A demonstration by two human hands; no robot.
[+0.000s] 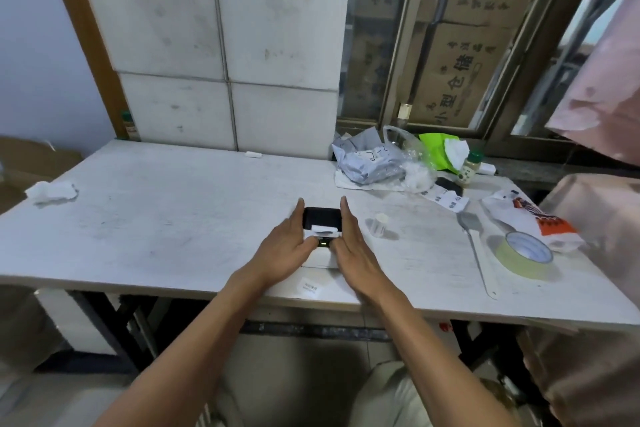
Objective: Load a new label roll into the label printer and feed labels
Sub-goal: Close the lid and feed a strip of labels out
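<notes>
Bench (156, 218) left of the printer (322, 218) lies open; a label roll (380, 225), spatula (476, 246) and tape (523, 253) crowd the right.

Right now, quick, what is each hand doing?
Left hand: open, fingers flat against the left side of the small black-and-white label printer.
Right hand: open, flat against the printer's right side.

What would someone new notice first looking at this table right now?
Most likely the two hands, left hand and right hand, cupped around the small label printer near the table's front edge, with white label paper showing at its slot. Next, the roll of tape lying flat at the right, and the bright green bag in the clutter at the back right.
</notes>
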